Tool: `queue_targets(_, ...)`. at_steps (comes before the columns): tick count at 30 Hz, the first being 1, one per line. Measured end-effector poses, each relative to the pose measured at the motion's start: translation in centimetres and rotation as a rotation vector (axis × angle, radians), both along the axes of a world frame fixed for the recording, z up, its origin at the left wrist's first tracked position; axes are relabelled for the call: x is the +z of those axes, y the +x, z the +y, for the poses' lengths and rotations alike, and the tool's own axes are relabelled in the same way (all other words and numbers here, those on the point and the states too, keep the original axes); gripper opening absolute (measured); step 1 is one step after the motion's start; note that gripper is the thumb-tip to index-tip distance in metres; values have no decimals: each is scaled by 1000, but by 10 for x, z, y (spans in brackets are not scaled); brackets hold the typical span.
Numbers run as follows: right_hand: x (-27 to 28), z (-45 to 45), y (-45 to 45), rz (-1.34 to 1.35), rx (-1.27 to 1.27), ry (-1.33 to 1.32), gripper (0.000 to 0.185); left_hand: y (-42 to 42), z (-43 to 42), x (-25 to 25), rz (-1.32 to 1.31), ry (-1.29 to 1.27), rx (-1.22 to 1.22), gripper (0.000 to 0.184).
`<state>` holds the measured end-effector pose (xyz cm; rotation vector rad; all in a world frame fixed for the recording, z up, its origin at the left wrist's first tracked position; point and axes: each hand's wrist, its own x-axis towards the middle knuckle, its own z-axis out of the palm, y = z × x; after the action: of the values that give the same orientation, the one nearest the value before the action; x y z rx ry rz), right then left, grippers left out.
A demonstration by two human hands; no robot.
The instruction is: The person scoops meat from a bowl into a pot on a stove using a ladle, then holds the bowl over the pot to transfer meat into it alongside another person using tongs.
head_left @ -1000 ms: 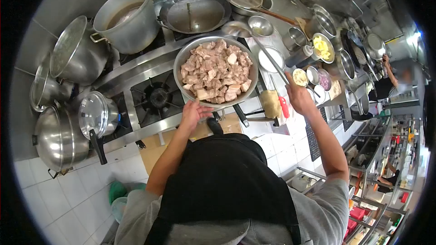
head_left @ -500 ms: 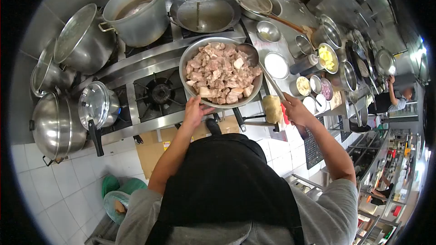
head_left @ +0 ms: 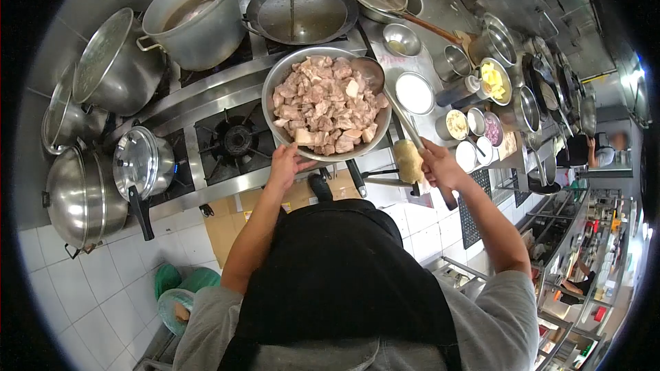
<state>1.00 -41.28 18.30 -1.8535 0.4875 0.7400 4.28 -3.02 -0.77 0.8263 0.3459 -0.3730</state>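
A wide metal bowl (head_left: 269, 118) full of pale, chunky meat pieces (head_left: 323, 99) is in front of me at the stove's right side. My left hand (head_left: 286, 166) grips its near-left rim, the fingers reaching under the edge. In my right hand (head_left: 442, 167) is the long handle of a metal ladle (head_left: 370, 74), fingers wrapped round it. The ladle's head rests against the meat at the bowl's right inner edge. Below the near rim a dark handle (head_left: 356, 177) sticks out; what it belongs to is hidden.
Left of the bowl is a bare burner (head_left: 234, 136), then a pressure cooker (head_left: 143, 165). A large stockpot (head_left: 189, 27) and a dark wok (head_left: 297, 14) stand behind. Rightward, the counter holds a container of white contents (head_left: 414, 93) and several ingredient bowls. Another person (head_left: 597, 151) is far right.
The whole view has shifted slightly, putting the stove and bowl a little further left and up. My right hand has tilted a little, and the ladle handle's end shows below it.
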Motion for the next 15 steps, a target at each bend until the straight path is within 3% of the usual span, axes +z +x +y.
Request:
queue_targets(5,15,-5,-16,29,-83,158,58,2,0,-3,17,21,48,27)
queue_targets(9,30,5,-33,-33,-22,-20,55,4,0,8,45,72,42,27)
queue_targets(12,25,16,-32,-106,66,-44,56,6,4,7,30,54,16,28)
queue_targets(15,8,29,-23,-97,-4,15,56,7,6,4,24,54,-4,29)
